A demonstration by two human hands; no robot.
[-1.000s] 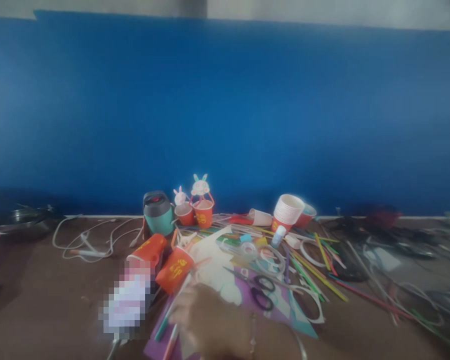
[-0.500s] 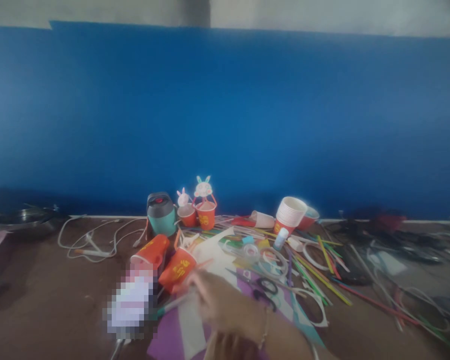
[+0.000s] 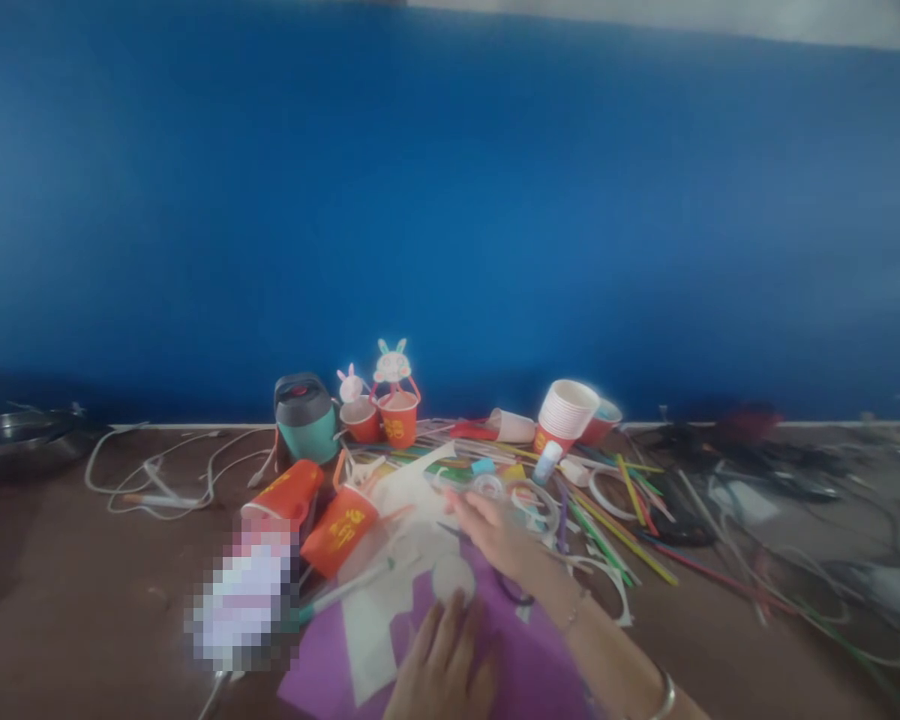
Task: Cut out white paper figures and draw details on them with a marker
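My left hand (image 3: 444,655) lies flat on the purple paper (image 3: 525,650), its fingertips touching the lower edge of a small white paper disc (image 3: 454,576). Over the middle of the pile reaches my right hand (image 3: 495,535), its fingers stretched out and somewhat blurred. Beneath it are scissors (image 3: 521,592), mostly covered, with only part of a dark handle and a blade tip showing. A strip of white paper (image 3: 367,630) lies to the left of my left hand, and a pen-like stick (image 3: 352,585) rests above it. I see nothing held in the right hand.
Orange-red paper cups (image 3: 340,530) lie tipped at the left, near a teal and grey container (image 3: 306,420). Two cups with rabbit faces (image 3: 394,362) stand behind. Stacked cups (image 3: 566,412), a glue bottle (image 3: 547,463), tape rolls and coloured strips (image 3: 630,530) spread to the right.
My right hand has moved right, from beside the tipped orange cup to above the scissors. My left hand shows more fully, now with the white disc visible at its fingertips. The view has tilted down.
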